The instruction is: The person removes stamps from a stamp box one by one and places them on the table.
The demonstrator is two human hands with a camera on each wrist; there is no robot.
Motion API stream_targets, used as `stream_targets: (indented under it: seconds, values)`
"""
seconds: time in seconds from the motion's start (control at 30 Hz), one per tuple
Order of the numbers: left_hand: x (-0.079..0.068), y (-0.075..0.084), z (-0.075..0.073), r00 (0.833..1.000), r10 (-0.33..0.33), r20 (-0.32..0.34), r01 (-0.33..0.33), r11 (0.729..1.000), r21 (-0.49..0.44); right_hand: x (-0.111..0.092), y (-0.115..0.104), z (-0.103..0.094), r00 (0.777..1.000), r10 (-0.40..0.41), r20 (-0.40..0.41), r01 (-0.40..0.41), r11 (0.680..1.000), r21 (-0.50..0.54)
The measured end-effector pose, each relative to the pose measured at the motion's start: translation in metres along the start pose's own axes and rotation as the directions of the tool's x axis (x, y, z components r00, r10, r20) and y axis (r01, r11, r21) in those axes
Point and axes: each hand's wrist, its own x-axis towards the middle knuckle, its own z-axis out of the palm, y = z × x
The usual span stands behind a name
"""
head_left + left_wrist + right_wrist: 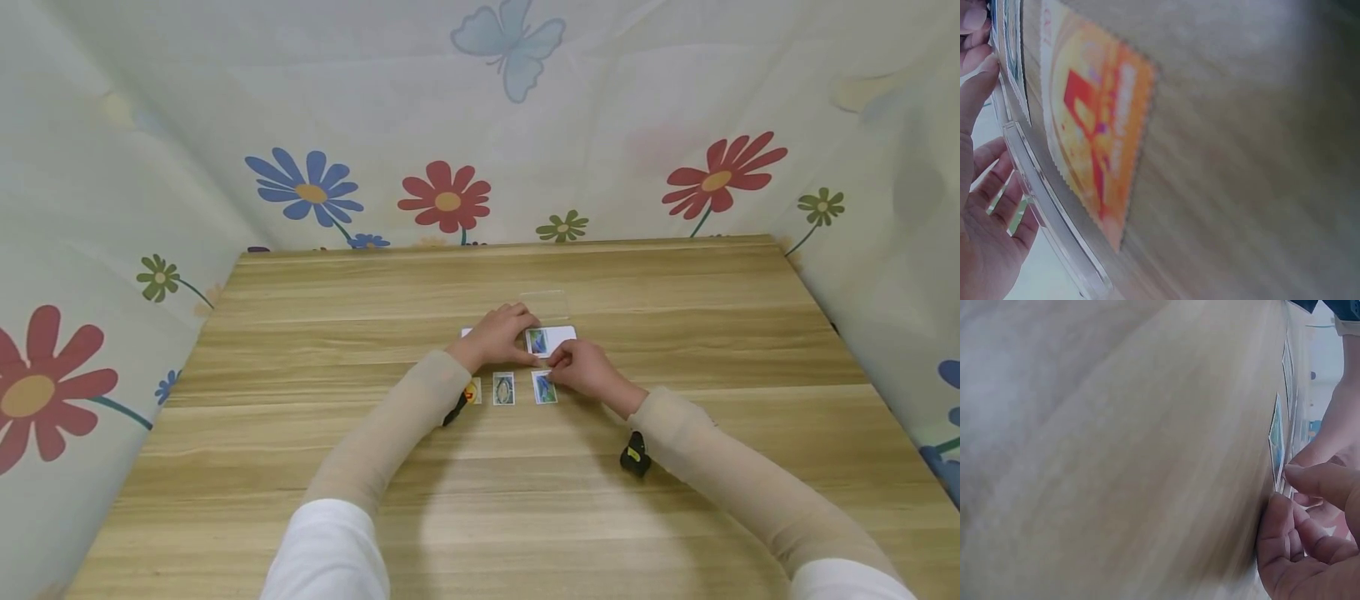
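Note:
A flat clear plastic case with a white inside [562,337] lies on the table, a blue-green stamp [537,341] on its right part. My left hand [498,336] covers its middle, fingers along the far edge and thumb at the near edge, holding it. In the left wrist view the case's clear rim [1054,212] runs in front of those fingers. Thumb and forefinger of my right hand [588,367] pinch the upper right corner of another blue-green stamp [544,388]. Left of it lie a grey-green stamp with an oval [503,389] and an orange-yellow stamp [1094,119].
A transparent plastic flap [546,305] lies just behind the case. The wood-grain table [337,300] reaches back to a flower-printed cloth wall [600,125]. Black wrist cameras [635,455] hang beneath both forearms, close over the table.

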Motion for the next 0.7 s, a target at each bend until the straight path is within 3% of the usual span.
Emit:
stream_targets:
  seconds: [0.43, 0.7]
  values:
    - [0.0, -0.001, 0.0, 1.0, -0.007, 0.01, 0.007, 1.0, 0.004, 0.002, -0.003, -0.007, 1.0, 0.016, -0.004, -0.016, 1.0, 0.016]
    - [-0.001, 0.002, -0.002, 1.0, -0.015, 0.018, 0.015, 1.0, 0.001, 0.009, -0.004, -0.014, 0.997, -0.01, -0.071, 0.009, 1.0, -0.017]
